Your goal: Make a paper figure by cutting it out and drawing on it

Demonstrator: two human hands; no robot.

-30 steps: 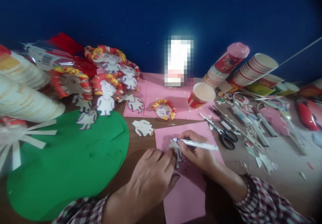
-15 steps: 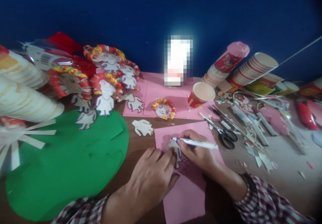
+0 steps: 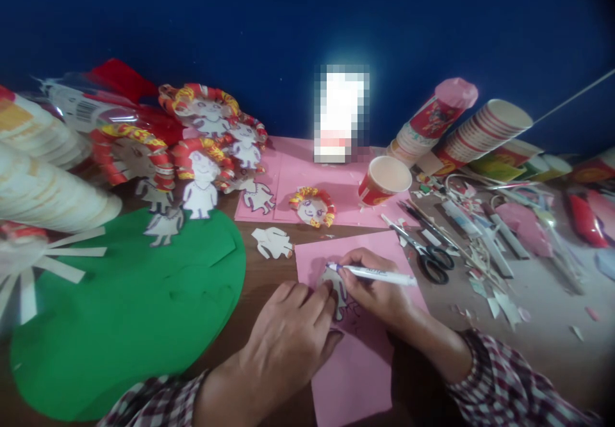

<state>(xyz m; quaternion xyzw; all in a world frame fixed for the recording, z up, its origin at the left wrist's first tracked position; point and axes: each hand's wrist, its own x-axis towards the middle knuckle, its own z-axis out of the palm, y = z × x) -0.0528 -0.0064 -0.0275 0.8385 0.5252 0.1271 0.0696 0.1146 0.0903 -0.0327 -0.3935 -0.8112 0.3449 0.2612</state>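
Observation:
A white marker pen (image 3: 377, 274) is gripped in my right hand (image 3: 379, 289), its purple tip at the upper end of a small white paper doll cutout (image 3: 341, 296). The fingers of my left hand (image 3: 300, 324) are bent and press that cutout down, covering part of it. Underneath lies a pink paper sheet (image 3: 353, 363) with purple pen marks beside the cutout. Just left of the sheet is another plain cutout (image 3: 272, 243). Beyond it, a round doll face (image 3: 312, 208) with a red and yellow border rests on more pink paper (image 3: 307, 174).
Green paper (image 3: 144, 324) spreads out at left, near stacked paper cups (image 3: 52, 187) and several decorated dolls (image 3: 199, 184). A red paper cup (image 3: 384, 180) stands behind the sheet. Black-handled scissors (image 3: 432, 264) and paper scraps (image 3: 504, 308) lie at right. A blue wall (image 3: 230, 24) rises behind.
Almost nothing differs. The marker has turned slightly in my right hand, with its tip at about the same place; my left hand stays on the cutout.

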